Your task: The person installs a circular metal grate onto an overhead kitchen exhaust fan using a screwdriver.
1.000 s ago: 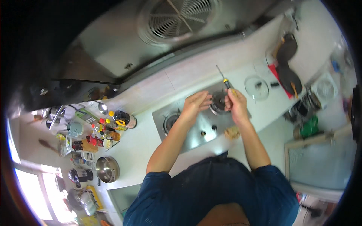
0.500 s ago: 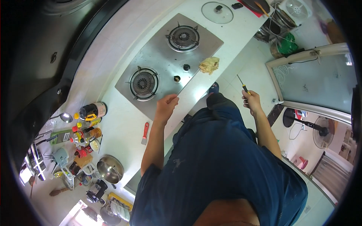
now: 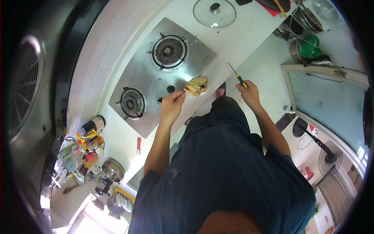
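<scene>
My right hand (image 3: pixel 249 94), at the right over the floor, is closed round the yellow and black handle of a screwdriver (image 3: pixel 239 79); its metal shaft points up and left toward the counter. My left hand (image 3: pixel 172 106) reaches over the front edge of the steel two-burner gas stove (image 3: pixel 150 76). Its fingers are pressed together, and anything between them is too small to make out. Just beyond its fingertips lies a crumpled yellowish cloth (image 3: pixel 196 86); whether they touch, I cannot tell. A black stove knob (image 3: pixel 170 89) stands near these fingers, with a dark knob fitting (image 3: pixel 160 101) partly behind the hand.
A glass lid (image 3: pixel 214 13) lies at the counter's far end. Toward the left are a red-handled scraper (image 3: pixel 138 146), a steel pot (image 3: pixel 113 170) and several sauce bottles (image 3: pixel 92 128). The range hood (image 3: pixel 29 89) fills the left side. A glass door (image 3: pixel 331 89) stands at the right.
My left hand has moved along the stove's front edge, up close to the cloth. My right hand has brought the screwdriver nearer the counter. The whole view has shifted.
</scene>
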`<action>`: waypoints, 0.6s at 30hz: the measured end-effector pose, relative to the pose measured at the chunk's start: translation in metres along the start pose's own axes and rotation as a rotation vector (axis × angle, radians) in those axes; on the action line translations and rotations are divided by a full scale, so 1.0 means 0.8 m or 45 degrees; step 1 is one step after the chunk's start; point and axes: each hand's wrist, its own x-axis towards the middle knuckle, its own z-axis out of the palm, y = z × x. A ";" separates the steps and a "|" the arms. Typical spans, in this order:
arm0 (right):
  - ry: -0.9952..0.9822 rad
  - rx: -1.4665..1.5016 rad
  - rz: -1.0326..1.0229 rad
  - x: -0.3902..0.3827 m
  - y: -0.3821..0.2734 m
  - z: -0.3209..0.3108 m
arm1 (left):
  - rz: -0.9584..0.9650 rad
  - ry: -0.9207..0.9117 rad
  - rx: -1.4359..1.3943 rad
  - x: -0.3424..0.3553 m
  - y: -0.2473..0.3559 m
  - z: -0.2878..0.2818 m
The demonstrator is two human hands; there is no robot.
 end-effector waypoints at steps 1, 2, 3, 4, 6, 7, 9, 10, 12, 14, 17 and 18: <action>0.007 -0.201 -0.102 0.016 0.000 -0.009 | -0.036 0.014 0.013 0.017 0.023 0.014; -0.015 -0.276 -0.168 0.028 -0.013 -0.019 | 0.008 0.078 0.046 0.036 0.039 0.027; -0.018 -0.322 -0.201 0.044 -0.015 -0.030 | 0.064 0.136 0.081 0.056 0.058 0.038; -0.049 -0.299 -0.161 0.057 -0.023 -0.039 | 0.059 0.161 0.111 0.078 0.074 0.049; -0.079 -0.344 -0.186 0.087 -0.021 -0.056 | 0.022 0.193 0.147 0.125 0.101 0.068; -0.101 -0.342 -0.180 0.097 -0.022 -0.059 | -0.010 0.202 0.154 0.150 0.111 0.076; -0.129 -0.315 -0.130 0.113 -0.031 -0.065 | 0.004 0.295 0.224 0.196 0.127 0.086; -0.150 -0.317 -0.086 0.118 -0.036 -0.068 | 0.043 0.371 0.283 0.218 0.133 0.092; -0.177 -0.302 -0.082 0.122 -0.037 -0.071 | 0.033 0.379 0.369 0.259 0.140 0.099; -0.193 -0.288 -0.083 0.125 -0.041 -0.075 | 0.034 0.383 0.451 0.296 0.145 0.108; -0.174 -0.249 -0.054 0.123 -0.050 -0.080 | -0.092 0.381 0.630 0.342 0.148 0.121; -0.139 -0.267 -0.066 0.121 -0.049 -0.087 | -0.135 0.349 0.735 0.355 0.142 0.127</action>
